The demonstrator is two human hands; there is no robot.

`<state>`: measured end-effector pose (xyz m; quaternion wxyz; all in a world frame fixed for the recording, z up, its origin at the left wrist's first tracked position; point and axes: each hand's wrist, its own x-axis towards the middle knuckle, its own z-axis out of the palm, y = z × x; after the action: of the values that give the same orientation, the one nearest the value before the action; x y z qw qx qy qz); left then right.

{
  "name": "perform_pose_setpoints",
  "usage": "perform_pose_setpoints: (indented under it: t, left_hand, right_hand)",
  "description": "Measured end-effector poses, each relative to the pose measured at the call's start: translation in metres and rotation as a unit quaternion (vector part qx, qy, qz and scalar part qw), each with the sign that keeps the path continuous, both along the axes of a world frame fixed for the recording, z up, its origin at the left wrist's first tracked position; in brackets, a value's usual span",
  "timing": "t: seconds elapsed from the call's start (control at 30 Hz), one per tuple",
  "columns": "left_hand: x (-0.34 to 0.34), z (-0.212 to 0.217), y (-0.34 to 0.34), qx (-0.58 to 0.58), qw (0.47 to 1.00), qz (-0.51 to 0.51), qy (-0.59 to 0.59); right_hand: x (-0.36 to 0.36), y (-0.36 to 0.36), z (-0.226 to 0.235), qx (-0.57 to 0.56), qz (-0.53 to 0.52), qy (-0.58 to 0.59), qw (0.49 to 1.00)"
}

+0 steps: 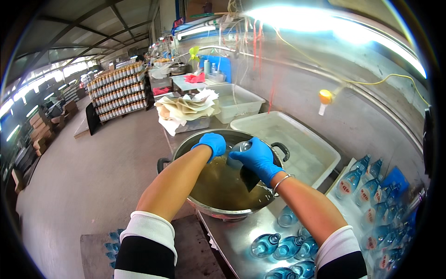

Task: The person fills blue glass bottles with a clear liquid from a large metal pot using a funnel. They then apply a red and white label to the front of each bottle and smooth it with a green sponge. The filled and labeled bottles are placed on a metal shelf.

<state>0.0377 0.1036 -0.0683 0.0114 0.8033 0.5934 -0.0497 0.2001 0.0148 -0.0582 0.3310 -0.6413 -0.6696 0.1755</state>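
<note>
Blue-gloved, your right hand (258, 157) is gripping a round, see-through glass vessel (238, 149), which is slanting lengthwise over a wide, silver metal pot (223, 213). Your left hand (214, 142) is hanging just left of it; its fingertips are hiding, so I can't tell their grip.

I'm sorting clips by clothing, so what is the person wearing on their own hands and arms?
The left hand and right hand wear plain blue gloves ending near the wrists. A thin silvery bangle circles the right wrist. The left sleeve and right sleeve have white cuffs, then broad black bands; both leave the forearms bare.
</note>
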Motion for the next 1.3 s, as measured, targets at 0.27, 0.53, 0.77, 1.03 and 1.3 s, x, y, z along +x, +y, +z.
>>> perform_pose_setpoints:
  t: [0.27,0.53,0.77,1.03,1.3]
  left_hand:
    - [0.028,-0.004,0.001,-0.023,0.993,0.095,-0.059]
    - [0.06,0.001,0.005,0.036,0.982,0.125,-0.135]
    - [0.068,-0.016,0.049,0.024,0.994,-0.109,0.003]
    - [0.062,-0.02,0.043,-0.112,0.99,-0.005,0.081]
    - [0.068,0.003,-0.006,-0.019,0.996,-0.087,0.031]
  right_hand:
    - [0.034,-0.011,0.009,-0.027,-0.027,-0.083,0.996]
    - [0.043,-0.016,0.01,-0.003,0.004,-0.093,0.996]
    - [0.044,-0.017,0.006,0.025,0.017,-0.111,0.993]
    - [0.046,-0.014,0.02,0.031,0.05,-0.141,0.988]
    - [0.07,-0.007,0.029,0.051,-0.006,-0.132,0.99]
